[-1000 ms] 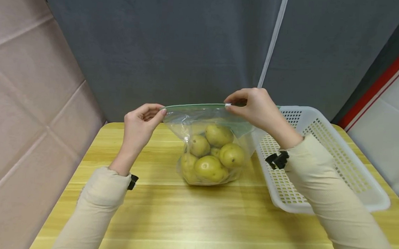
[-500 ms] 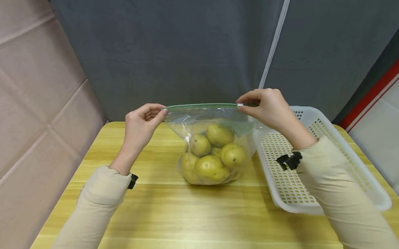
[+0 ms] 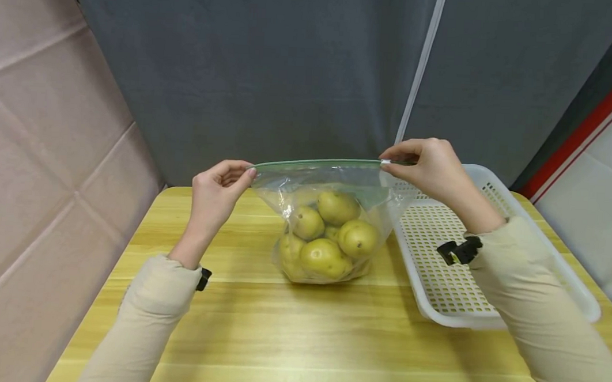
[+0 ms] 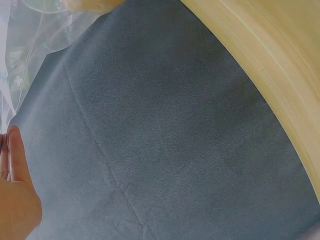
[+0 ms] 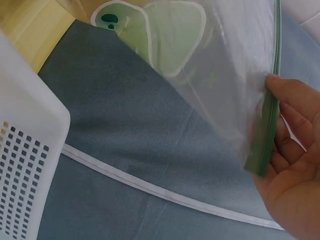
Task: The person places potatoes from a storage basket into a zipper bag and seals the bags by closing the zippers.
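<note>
A clear zip bag (image 3: 332, 186) with a green seal strip (image 3: 318, 163) stands on the yellow wooden table (image 3: 257, 321), holding several yellow-green potatoes (image 3: 325, 255). My left hand (image 3: 217, 192) pinches the bag's top left corner. My right hand (image 3: 432, 166) pinches the white slider at the strip's right end. In the right wrist view the green strip (image 5: 267, 135) runs between the thumb and fingers of the right hand (image 5: 292, 165). The left wrist view shows only the left hand's fingertips (image 4: 15, 150) beside the clear bag film (image 4: 25, 55).
A white perforated plastic basket (image 3: 490, 247) sits on the table just right of the bag, under my right forearm. A grey curtain (image 3: 291, 69) hangs behind the table and a beige padded wall (image 3: 37, 159) stands to the left.
My right hand has slid to the right along the green strip, from near the bag's middle to its right end. The left hand and the bag's base have stayed put.
</note>
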Demonstrator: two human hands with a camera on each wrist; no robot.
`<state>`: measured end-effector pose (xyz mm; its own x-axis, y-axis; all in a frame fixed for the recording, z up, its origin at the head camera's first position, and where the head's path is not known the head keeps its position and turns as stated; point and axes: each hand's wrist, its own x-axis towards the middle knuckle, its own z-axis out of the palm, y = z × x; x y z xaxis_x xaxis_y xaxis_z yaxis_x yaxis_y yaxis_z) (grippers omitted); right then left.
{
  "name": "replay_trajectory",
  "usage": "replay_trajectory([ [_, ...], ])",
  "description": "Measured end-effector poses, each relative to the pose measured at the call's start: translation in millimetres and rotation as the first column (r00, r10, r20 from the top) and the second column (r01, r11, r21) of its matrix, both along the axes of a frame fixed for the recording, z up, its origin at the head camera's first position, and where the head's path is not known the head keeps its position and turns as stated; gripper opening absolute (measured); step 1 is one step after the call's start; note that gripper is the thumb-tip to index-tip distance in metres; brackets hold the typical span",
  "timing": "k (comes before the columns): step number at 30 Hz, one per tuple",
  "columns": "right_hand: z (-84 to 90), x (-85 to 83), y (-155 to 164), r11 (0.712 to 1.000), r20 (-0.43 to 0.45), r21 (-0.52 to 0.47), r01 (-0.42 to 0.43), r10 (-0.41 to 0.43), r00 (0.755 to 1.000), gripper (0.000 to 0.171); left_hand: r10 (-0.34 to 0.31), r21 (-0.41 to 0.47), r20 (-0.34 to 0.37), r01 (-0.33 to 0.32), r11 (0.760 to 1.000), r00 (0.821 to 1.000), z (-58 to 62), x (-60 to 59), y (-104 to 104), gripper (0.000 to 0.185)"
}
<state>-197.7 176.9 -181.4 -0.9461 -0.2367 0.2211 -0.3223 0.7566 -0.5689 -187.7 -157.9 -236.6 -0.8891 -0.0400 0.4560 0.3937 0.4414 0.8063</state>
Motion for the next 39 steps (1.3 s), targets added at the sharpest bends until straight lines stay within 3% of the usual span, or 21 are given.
replay_trajectory([
  [39,-0.4,4.3,38.1,0.998,0.025,0.002,0.066,-0.066,0.997,0.025,0.029,-0.029,0.025,-0.028,0.999,0.999,-6.1,-1.5,-7.0,0.024],
])
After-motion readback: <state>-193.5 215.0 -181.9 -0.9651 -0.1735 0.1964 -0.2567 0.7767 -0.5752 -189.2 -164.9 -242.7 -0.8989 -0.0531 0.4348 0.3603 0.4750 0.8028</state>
